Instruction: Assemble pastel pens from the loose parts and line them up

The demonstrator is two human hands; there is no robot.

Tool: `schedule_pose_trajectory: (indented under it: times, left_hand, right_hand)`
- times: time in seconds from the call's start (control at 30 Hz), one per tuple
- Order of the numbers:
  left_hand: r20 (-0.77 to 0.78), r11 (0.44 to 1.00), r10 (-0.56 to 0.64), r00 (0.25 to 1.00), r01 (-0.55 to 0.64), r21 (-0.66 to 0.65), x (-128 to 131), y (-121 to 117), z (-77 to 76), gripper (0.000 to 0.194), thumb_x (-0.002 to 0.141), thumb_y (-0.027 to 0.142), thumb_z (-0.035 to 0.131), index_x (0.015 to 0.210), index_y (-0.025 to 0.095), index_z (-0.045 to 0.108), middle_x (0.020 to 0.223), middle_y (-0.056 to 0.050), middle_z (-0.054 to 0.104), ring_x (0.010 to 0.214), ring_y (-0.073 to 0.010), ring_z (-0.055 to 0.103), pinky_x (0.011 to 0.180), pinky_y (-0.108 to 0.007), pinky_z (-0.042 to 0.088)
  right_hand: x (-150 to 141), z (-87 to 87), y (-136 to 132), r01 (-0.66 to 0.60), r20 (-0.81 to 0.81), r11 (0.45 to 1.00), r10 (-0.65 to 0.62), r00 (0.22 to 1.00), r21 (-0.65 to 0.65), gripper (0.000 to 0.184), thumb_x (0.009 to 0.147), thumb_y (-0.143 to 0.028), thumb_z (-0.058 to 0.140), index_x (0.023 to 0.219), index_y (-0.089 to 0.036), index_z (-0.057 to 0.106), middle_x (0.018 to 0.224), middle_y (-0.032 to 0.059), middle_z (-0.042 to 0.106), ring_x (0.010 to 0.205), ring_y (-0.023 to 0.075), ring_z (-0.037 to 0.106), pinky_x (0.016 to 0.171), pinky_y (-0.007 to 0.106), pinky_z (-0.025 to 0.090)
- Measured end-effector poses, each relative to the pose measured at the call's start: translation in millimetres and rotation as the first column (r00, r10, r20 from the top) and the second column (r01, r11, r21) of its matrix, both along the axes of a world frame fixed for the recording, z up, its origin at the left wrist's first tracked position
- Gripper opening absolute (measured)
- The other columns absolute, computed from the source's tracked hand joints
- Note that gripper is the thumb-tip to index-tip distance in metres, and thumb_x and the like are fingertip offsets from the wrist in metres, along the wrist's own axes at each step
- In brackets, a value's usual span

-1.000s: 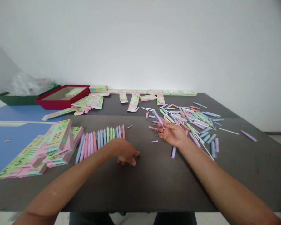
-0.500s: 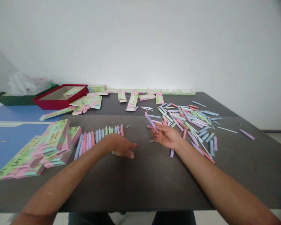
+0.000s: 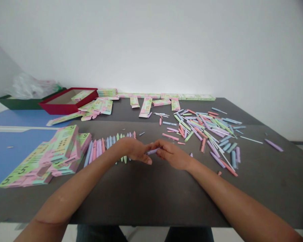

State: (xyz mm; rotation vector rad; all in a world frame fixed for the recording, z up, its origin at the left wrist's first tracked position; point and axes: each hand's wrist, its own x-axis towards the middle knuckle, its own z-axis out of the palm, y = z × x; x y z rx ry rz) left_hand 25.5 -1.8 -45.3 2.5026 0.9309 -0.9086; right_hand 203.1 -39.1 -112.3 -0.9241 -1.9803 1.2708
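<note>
Above dark surface, your right hand pinches lilac pen between fingers and thumb; left hand loosely open just beside it, contact unclear. Pen light, stiff, smooth: grip mid-barrel, firmly.

1. The dark table top nearest the person leaves a hand room to pass, in front of both forearms.
2. The left hand and right hand meet at the middle, closing the sideways path, with a lilac pen between them.
3. Leftward, a row of pastel pens and a stack of printed cartons block low passage.
4. Rightward, scattered loose pens crowd the surface.
5. Farther back, flattened cartons and a red box stand in the way.
</note>
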Motion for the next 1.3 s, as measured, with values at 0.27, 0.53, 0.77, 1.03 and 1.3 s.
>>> schedule_pose_trajectory:
  times: [0.27,0.53,0.77,1.03,1.3]
  left_hand:
    - [-0.027,1.0,-0.019,0.999,0.019,0.0,-7.3,-1.5,2.6,0.071,0.086,0.042,0.048,0.144,0.013,0.019,0.099,-0.016,0.069,0.079,-0.0241,0.064,0.061,-0.027,0.044]
    - [-0.002,0.999,0.034,0.999,-0.034,-0.041,-20.6,4.6,12.1,0.072,0.085,0.04,0.046,0.146,0.017,0.013,0.11,-0.014,0.065,0.082,-0.0222,0.063,0.065,-0.025,0.043]
    - [0.009,0.993,0.059,0.998,-0.057,-0.101,-25.4,8.0,15.9,0.07,0.087,0.042,0.043,0.146,0.019,0.012,0.104,-0.009,0.068,0.083,-0.0198,0.062,0.065,-0.022,0.042]
    - [-0.047,0.996,0.029,0.998,-0.033,-0.082,-22.6,6.3,12.2,0.07,0.086,0.044,0.043,0.146,0.019,0.015,0.097,-0.013,0.069,0.074,-0.0225,0.063,0.059,-0.025,0.041]
    - [-0.075,0.997,0.021,0.997,-0.027,-0.078,-12.9,-1.1,12.4,0.071,0.085,0.043,0.045,0.145,0.019,0.017,0.11,-0.017,0.066,0.085,-0.025,0.064,0.066,-0.027,0.043]
  right_hand:
    - [-3.5,2.1,-4.8,0.013,0.052,0.999,-0.014,0.999,0.035,0.028,0.085,-0.016,0.045,0.112,-0.017,0.053,0.078,-0.0006,0.054,0.068,0.0107,0.05,0.062,0.023,0.038]
    - [0.4,-6.7,1.8,-0.081,-0.145,0.989,0.063,0.987,-0.126,0.03,0.087,-0.017,0.039,0.115,-0.017,0.051,0.079,0.0001,0.052,0.065,0.0088,0.049,0.059,0.021,0.04]
    - [0.3,-8.7,5.4,-0.113,-0.247,0.964,0.052,0.968,-0.239,0.023,0.09,-0.023,0.038,0.109,-0.017,0.049,0.076,-0.0004,0.054,0.058,0.0073,0.049,0.053,0.02,0.039]
    - [13.9,-3.3,9.7,0.052,0.295,0.988,-0.093,0.951,0.143,0.019,0.089,-0.019,0.037,0.101,-0.018,0.051,0.076,0.0007,0.059,0.065,0.011,0.051,0.061,0.023,0.036]
    - [20.1,-9.8,12.2,-0.003,0.678,0.931,-0.265,0.685,0.366,0.025,0.089,-0.027,0.039,0.11,-0.021,0.052,0.09,0.0109,0.064,0.078,0.0225,0.058,0.06,0.028,0.031]
